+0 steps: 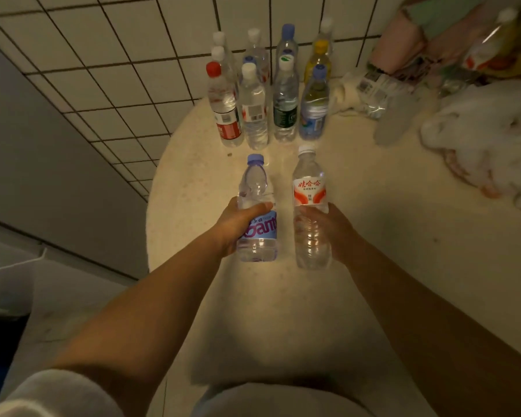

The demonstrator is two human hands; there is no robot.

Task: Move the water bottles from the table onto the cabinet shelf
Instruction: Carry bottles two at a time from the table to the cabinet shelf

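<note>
At frame centre, the left hand (238, 227) grips a clear blue-capped plastic bottle (257, 210); the right hand (333, 233) grips a clear white-capped, red-labelled bottle (309, 206). Both hang above the round cream table (373, 266). Slick plastic could slip.

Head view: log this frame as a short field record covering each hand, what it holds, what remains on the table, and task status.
left hand: left hand holds the blue-capped bottle, grip around its label
right hand: right hand holds the white-capped bottle, grip below its red label
bottle pose: both upright, over the round table
remaining: cluster of bottles standing at the table's far edge
clutter: white cloth at right
cabinet shelf: not in view
status: no bottle shelved yet in this frame
</note>
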